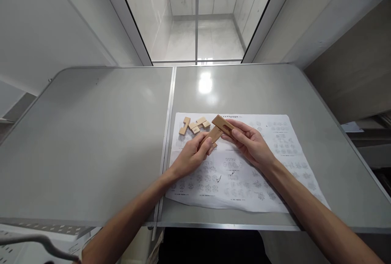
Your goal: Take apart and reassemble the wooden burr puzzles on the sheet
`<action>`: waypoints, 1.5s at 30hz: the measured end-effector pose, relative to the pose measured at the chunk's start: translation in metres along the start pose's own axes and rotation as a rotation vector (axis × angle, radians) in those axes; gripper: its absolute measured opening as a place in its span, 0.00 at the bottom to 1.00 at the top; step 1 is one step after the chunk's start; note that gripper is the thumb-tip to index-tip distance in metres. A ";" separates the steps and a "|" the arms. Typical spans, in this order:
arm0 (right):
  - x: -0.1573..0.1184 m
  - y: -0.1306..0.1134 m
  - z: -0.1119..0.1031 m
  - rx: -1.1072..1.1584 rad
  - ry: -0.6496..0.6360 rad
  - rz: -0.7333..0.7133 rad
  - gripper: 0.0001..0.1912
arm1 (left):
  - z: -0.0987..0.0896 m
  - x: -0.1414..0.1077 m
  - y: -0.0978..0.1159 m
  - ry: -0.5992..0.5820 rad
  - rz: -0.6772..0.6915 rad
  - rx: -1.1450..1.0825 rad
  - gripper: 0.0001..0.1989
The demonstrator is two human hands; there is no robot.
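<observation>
My left hand (194, 154) is closed around a light wooden piece (214, 134), its upper end pointing up and right. In my right hand (252, 144) is a slightly darker wooden piece (222, 124) with an oval slot, held between thumb and fingers. The two pieces meet or overlap at their ends, above the printed sheet. Left of them, several small notched wooden blocks (185, 126) lie on the sheet's upper left part. My fingers hide parts of both held pieces.
A large white paper sheet (244, 203) with printed diagrams lies on the grey table (106, 142). A metal seam (168, 134) runs across the tabletop. Behind the table stands a framed glass panel (210, 40). A grey cable (39, 239) is at the lower left.
</observation>
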State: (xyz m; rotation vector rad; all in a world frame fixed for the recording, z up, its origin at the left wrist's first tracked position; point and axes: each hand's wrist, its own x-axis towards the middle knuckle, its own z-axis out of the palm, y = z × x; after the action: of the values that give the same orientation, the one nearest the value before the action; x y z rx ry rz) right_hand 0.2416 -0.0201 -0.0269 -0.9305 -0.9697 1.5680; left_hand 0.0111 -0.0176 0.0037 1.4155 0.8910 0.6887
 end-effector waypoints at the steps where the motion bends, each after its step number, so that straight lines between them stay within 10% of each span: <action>1: 0.000 0.000 0.000 -0.001 -0.003 -0.002 0.18 | 0.000 0.000 0.000 0.004 -0.002 0.007 0.16; 45: -0.008 -0.008 0.006 -0.257 -0.168 -0.065 0.28 | 0.001 -0.001 -0.002 0.004 0.030 0.120 0.15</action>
State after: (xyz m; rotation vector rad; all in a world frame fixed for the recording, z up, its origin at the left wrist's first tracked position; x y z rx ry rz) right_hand 0.2400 -0.0278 -0.0166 -0.9425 -1.3312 1.5080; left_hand 0.0114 -0.0186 0.0018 1.5369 0.9284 0.6695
